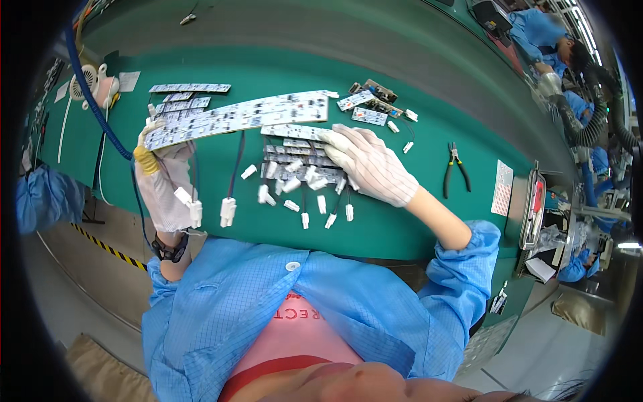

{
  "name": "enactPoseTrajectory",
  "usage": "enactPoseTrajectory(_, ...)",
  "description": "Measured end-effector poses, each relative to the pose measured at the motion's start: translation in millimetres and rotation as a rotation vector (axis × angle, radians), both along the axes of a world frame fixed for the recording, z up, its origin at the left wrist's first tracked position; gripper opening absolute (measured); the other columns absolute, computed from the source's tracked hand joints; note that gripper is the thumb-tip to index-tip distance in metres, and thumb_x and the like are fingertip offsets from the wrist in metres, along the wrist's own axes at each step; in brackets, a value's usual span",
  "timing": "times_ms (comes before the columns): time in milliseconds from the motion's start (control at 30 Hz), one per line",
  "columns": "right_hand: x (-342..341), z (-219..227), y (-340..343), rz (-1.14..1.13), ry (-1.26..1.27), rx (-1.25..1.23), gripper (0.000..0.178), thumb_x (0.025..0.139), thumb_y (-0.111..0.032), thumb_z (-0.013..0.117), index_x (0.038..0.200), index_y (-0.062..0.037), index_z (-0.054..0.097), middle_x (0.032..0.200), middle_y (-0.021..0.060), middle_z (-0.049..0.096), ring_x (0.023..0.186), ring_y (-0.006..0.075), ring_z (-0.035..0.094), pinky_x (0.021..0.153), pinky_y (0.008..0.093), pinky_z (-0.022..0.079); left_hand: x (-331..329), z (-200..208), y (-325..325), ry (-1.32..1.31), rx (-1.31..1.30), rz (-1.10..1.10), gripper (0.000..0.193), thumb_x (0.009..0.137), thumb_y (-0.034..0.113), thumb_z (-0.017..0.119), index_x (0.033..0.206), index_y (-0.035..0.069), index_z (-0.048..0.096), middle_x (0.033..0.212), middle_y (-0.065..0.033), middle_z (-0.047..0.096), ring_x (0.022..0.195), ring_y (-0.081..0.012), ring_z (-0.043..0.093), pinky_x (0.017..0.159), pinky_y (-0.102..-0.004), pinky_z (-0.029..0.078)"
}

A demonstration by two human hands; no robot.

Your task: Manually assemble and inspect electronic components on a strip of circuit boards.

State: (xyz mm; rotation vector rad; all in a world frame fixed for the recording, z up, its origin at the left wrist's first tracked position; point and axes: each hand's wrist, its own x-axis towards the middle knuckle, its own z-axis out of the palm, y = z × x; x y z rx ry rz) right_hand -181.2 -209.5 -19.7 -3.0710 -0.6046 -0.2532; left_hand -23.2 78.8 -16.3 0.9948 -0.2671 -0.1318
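My left hand [167, 184], in a white glove with yellow at the fingers, is closed on the left end of a long white circuit board strip [241, 119]. The strip is held up and tilted, and wires with white plug connectors [228, 212] hang below it. My right hand [372, 166], in a striped white glove, has its fingertips closed on the right end of a shorter circuit board [289, 130]. This board tops a group of similar boards [295, 161], whose wires and white connectors spread toward me. The glove hides the boards' right ends.
Left of the strip lie more circuit boards [191, 88]; small boards [370, 116] sit beyond my right hand. Black-handled pliers [457, 171] and a printed sheet [502, 187] lie right. A blue coiled hose [100, 110] hangs by a small fan [84, 82]. Co-workers [536, 33] sit at far right.
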Motion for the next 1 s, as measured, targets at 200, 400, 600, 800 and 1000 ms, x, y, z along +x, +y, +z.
enactPoseTrajectory(200, -16.8, 9.0, 11.8, -0.087, 0.212, 0.247, 0.055, 0.062, 0.001, 0.064, 0.115, -0.0053, 0.050, 0.132, 0.0083, 0.044, 0.122, 0.0297, 0.043, 0.099, 0.0424, 0.037, -5.4, -6.8, -0.6, 0.011, 0.115, 0.023, 0.058, 0.092, 0.049, 0.044, 0.123, 0.000, 0.046, 0.104, -0.0109, 0.061, 0.088, -0.0158, 0.062, 0.076, -0.0272, 0.052)
enactPoseTrajectory(400, -12.2, 48.8, -6.8, -0.042, 0.415, 0.358, 0.063, 0.065, -0.014, 0.073, 0.122, -0.0092, 0.049, 0.134, 0.0099, 0.041, 0.130, 0.0327, 0.034, 0.108, 0.0457, 0.026, -8.5, -6.3, -1.9, -0.004, 0.185, -0.160, 0.054, 0.093, 0.043, 0.044, 0.127, 0.001, 0.044, 0.115, -0.0086, 0.057, 0.099, -0.0160, 0.057, 0.085, -0.0291, 0.048)
enactPoseTrajectory(600, -6.3, 20.6, -21.4, -0.271, 0.231, 0.505, 0.041, 0.080, -0.017, 0.064, 0.118, -0.0096, 0.055, 0.114, 0.0129, 0.057, 0.106, 0.0301, 0.054, 0.090, 0.0375, 0.044, -15.1, -6.2, -5.1, -0.034, 0.261, -0.125, 0.055, 0.093, 0.045, 0.043, 0.127, 0.003, 0.045, 0.107, -0.0073, 0.060, 0.091, -0.0131, 0.059, 0.077, -0.0254, 0.050)
enactPoseTrajectory(800, -1.0, -0.2, -21.4, -0.291, 0.120, 0.535, 0.022, 0.084, -0.017, 0.059, 0.104, -0.0077, 0.062, 0.089, 0.0116, 0.063, 0.083, 0.0278, 0.059, 0.071, 0.0358, 0.047, -16.5, -1.6, -7.0, -0.069, 0.280, -0.165, 0.054, 0.093, 0.048, 0.040, 0.124, 0.003, 0.047, 0.103, -0.0060, 0.060, 0.087, -0.0113, 0.059, 0.073, -0.0238, 0.050)
enactPoseTrajectory(1000, 3.3, 16.4, -4.9, -0.316, 0.194, 0.510, 0.029, 0.083, -0.017, 0.060, 0.111, -0.0075, 0.059, 0.090, 0.0109, 0.061, 0.082, 0.0288, 0.059, 0.070, 0.0376, 0.047, -15.3, -3.7, -12.0, -0.075, 0.270, -0.111, 0.056, 0.093, 0.048, 0.040, 0.119, -0.001, 0.045, 0.100, -0.0146, 0.062, 0.088, -0.0219, 0.065, 0.078, -0.0334, 0.055)
